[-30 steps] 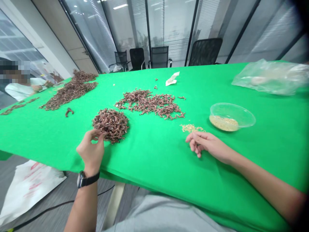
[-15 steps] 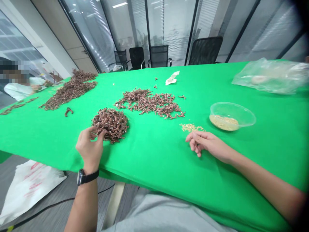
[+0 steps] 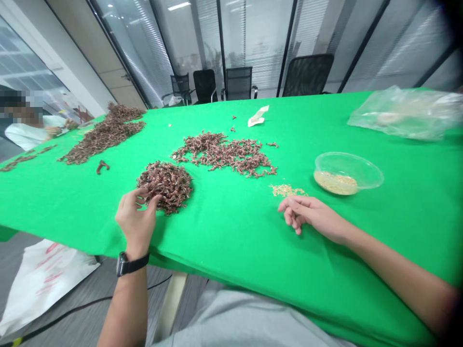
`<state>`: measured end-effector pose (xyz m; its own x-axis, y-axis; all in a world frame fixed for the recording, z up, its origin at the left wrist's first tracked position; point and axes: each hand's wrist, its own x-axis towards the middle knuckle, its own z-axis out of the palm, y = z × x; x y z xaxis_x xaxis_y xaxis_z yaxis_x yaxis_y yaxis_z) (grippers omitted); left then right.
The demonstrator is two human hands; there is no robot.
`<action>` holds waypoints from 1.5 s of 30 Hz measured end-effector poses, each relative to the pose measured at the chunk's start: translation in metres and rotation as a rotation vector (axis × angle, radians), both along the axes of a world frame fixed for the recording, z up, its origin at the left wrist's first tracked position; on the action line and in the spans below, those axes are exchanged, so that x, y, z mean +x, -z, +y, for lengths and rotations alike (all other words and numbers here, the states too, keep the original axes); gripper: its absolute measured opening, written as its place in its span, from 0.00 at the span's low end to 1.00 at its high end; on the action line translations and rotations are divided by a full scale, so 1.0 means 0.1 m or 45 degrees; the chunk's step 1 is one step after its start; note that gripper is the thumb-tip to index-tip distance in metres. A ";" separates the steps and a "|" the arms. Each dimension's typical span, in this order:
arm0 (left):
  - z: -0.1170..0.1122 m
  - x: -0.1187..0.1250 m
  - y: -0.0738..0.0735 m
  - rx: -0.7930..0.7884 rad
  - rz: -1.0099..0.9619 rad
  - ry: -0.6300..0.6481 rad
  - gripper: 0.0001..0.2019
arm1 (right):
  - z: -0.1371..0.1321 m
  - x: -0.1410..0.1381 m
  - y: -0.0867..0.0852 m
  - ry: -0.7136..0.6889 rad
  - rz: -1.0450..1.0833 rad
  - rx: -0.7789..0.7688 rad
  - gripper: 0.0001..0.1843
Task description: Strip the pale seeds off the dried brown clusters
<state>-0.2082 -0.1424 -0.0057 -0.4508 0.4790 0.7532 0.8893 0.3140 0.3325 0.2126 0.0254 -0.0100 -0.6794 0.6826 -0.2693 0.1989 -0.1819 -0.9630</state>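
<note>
My left hand, with a black watch on its wrist, reaches into the near left edge of a round heap of small, reddish-brown, dried, twisted pieces. Its thumb and fingers are apart at the heap's edge, and nothing shows held between them. Over on the right, my right hand rests on the green cloth with loosely curled, slightly separated fingers. I see nothing in it. Just beyond its fingertips lies a small scatter of pale yellow bits. A clear plastic bowl holding more pale bits stands farther right.
A looser spread of brown pieces lies past the heap. At far left are a bigger pile and a person seated beside it. Crumpled white paper and a clear plastic bag lie toward the back.
My left hand has shifted very slightly to the right, its thumb and fingers a little farther apart. The right hand has stayed in place.
</note>
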 end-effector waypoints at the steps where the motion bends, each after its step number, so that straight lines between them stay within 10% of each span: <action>1: -0.01 0.00 0.00 -0.004 -0.004 0.004 0.17 | 0.00 0.00 0.00 0.000 0.000 -0.001 0.31; 33: -0.08 -0.05 0.11 0.017 0.014 -0.011 0.12 | 0.01 -0.01 0.00 0.006 -0.008 -0.019 0.31; 40: -0.11 0.00 0.06 0.049 -0.041 -0.008 0.22 | 0.02 -0.01 0.01 0.002 -0.004 -0.019 0.31; 45: -0.09 0.00 0.09 -0.218 -0.038 0.224 0.55 | 0.02 0.00 0.02 0.001 -0.005 -0.021 0.30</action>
